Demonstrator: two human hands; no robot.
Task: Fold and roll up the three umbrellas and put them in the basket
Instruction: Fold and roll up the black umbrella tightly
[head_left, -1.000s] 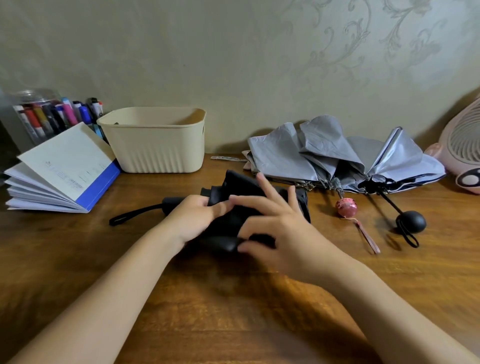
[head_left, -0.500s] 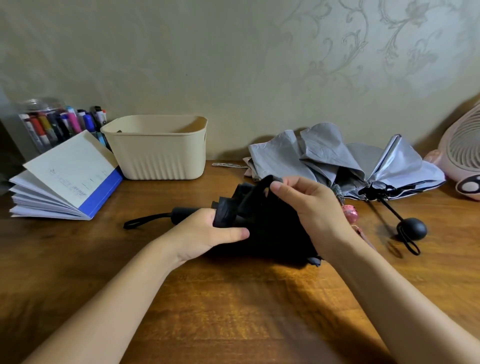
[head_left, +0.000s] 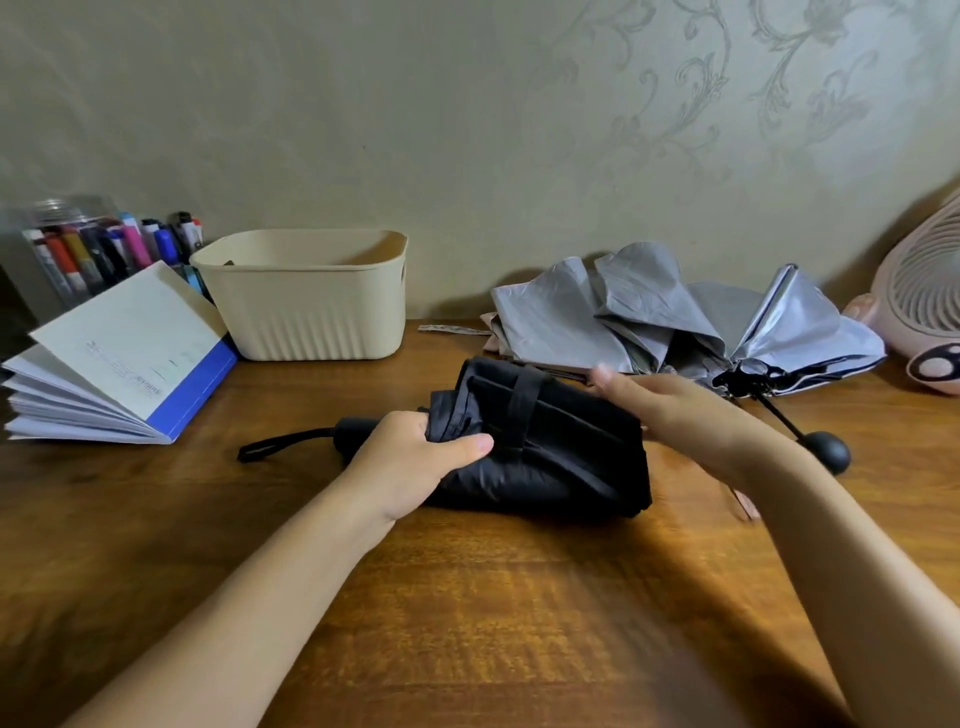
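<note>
Head view, the only one I have.

Black fabric folding umbrella (head_left: 545, 441) lies on the brown wooden desk (head_left: 493, 597), centre of frame, canopy folded into a flat bundle. Its black closure strap (head_left: 522, 410) runs across the bundle near the left end. The stubby black handle (head_left: 353, 434) points left, and a black wrist loop (head_left: 280, 444) trails from it on the desk.

Left hand (head_left: 410, 462) grips the bundle at the handle end. The fingers are wrapped round it and the thumb is pressed on top of the fabric, just beside the strap.

Right hand (head_left: 670, 410) is motion-blurred. Its fingers look straight and spread, lying on the far right part of the bundle. I see no pinch.

Beige ribbed plastic basket (head_left: 311, 317) stands at back left against the wall, well apart from the black umbrella.

Grey-silver fabric canopy heap (head_left: 649, 317) sits at back right, loose and unrolled. A thin black shaft runs from it to a round black knob handle (head_left: 826, 452) beside my right forearm. I cannot tell whether the heap is one canopy or two.

Far left there is a fanned-open book with a blue cover (head_left: 119, 353), with a clear jar of coloured markers (head_left: 78, 249) behind it. A pink desk fan (head_left: 919, 301) is at the right edge.
</note>
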